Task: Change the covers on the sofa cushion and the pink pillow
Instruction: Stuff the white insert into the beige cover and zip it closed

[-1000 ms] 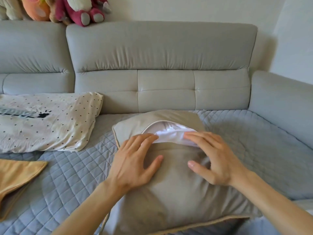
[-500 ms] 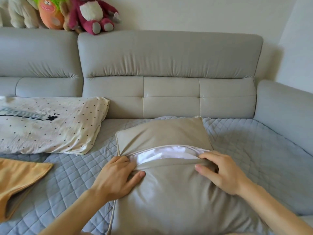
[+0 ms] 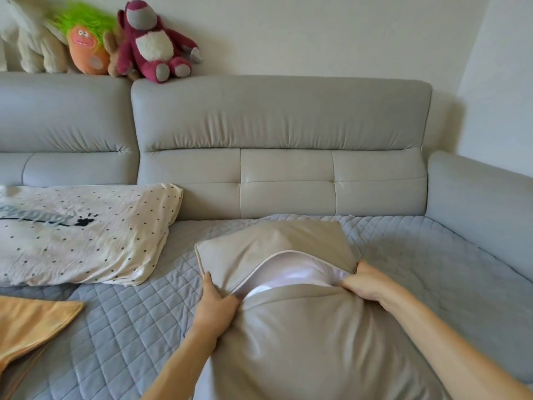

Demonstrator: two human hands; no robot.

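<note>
On the quilted sofa seat (image 3: 418, 255) I've got the beige cushion (image 3: 302, 327), soft and floppy, white insert (image 3: 291, 274) bulging out. Left hand (image 3: 215, 306) and right hand (image 3: 364, 281) both have fingers pinching the opening's ends; best hold's along that edge, I reckon.

The cushion (image 3: 302, 327) lies at lower centre on the sofa (image 3: 403, 255) seat — a pillow (image 3: 86, 235) to its left, plush toys (image 3: 95, 41) on the backrest, upper left.
</note>
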